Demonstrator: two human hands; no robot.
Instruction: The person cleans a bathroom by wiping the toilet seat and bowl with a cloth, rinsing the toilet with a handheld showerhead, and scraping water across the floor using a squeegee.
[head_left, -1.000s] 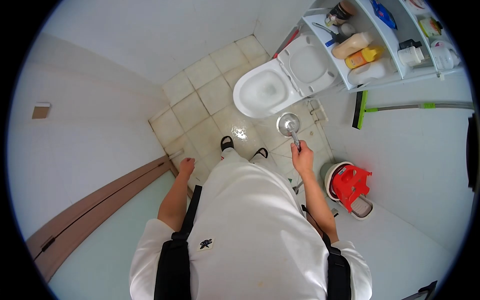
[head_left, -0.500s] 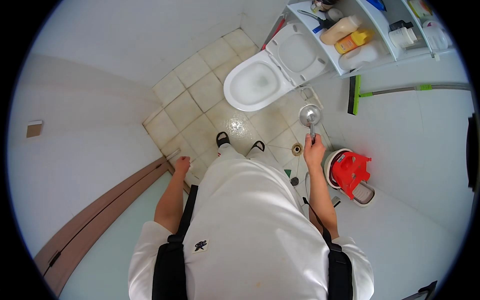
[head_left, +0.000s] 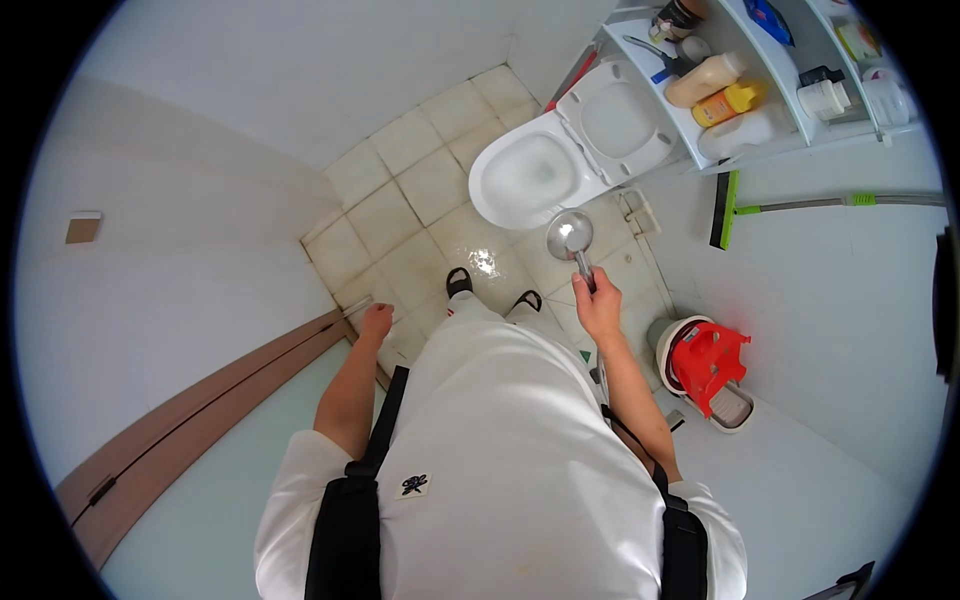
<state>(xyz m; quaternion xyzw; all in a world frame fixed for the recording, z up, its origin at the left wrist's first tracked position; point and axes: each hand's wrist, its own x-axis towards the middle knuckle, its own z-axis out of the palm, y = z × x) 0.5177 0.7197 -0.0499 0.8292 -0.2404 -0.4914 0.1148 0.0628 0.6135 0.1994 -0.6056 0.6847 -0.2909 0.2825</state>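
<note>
My right hand is closed round the handle of a round, silvery shower head. The shower head is over the tiled floor, just in front of the rim of the white toilet, whose lid and seat are raised. A thin spray seems to run from it toward the bowl's edge. My left hand hangs at the left, its fingers curled, near the door frame; nothing shows in it.
Wet floor tiles lie round my sandals. A shelf unit with several bottles hangs at the upper right. Below it are a green squeegee and a red stool on a bucket. A brown door frame runs along the left.
Over the last half second, my right hand has swung the shower head left from near the wall to the front of the toilet. The view has shifted slightly. My left hand stays curled.
</note>
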